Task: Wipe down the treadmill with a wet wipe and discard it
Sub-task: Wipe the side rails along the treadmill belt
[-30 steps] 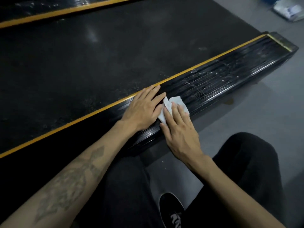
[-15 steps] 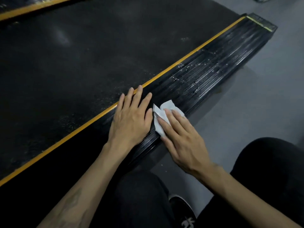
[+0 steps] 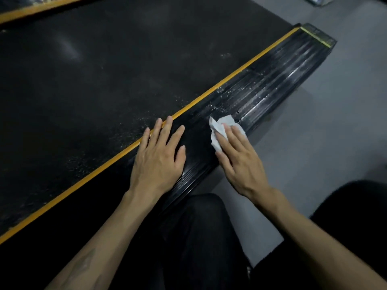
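The treadmill's black belt (image 3: 100,76) fills the upper left, edged by a yellow stripe (image 3: 226,80). Beside it runs the ribbed black side rail (image 3: 278,84), speckled with wet marks toward its far end. A crumpled white wet wipe (image 3: 219,127) lies on the rail under the straight fingers of my right hand (image 3: 238,158), which presses it down. My left hand (image 3: 160,158) rests flat on the rail just to the left, fingers spread, with a gap between it and the wipe.
Grey floor (image 3: 326,126) lies to the right of the rail. My knees in black trousers (image 3: 201,237) are close below the hands. A white packet (image 3: 320,0) sits on the floor at the top right edge. A second yellow stripe (image 3: 31,9) crosses the top left.
My right hand has slid the wipe rightward along the rail, away from my left hand, which stays flat in place. A gap has opened between the two hands.
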`<act>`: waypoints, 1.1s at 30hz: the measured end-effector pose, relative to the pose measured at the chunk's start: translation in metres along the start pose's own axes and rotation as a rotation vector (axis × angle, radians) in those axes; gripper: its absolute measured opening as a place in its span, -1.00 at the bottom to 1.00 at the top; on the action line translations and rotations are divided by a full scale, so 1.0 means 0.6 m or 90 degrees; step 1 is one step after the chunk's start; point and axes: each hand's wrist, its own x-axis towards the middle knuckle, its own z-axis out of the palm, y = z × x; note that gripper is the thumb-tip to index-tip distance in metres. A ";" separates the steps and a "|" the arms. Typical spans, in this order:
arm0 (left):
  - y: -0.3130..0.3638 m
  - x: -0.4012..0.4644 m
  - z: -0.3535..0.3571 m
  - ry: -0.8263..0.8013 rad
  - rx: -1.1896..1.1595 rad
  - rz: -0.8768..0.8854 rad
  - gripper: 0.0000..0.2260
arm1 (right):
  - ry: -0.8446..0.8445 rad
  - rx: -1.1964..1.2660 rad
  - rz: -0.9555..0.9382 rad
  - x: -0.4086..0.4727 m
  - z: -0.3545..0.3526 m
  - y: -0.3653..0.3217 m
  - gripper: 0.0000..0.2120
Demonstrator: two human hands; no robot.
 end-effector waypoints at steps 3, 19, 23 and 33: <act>0.007 0.002 -0.004 -0.005 0.007 -0.005 -0.49 | 0.019 0.038 0.022 0.004 0.011 -0.007 -0.50; 0.069 0.031 0.006 0.014 0.027 -0.148 -0.54 | -0.022 -0.006 -0.086 -0.013 -0.019 0.040 -0.52; 0.069 0.036 0.010 0.014 0.031 -0.163 -0.50 | -0.001 0.008 -0.048 -0.014 -0.003 0.009 -0.49; 0.080 0.028 0.009 0.010 0.052 -0.212 -0.42 | 0.008 -0.067 -0.054 0.005 -0.012 0.053 -0.42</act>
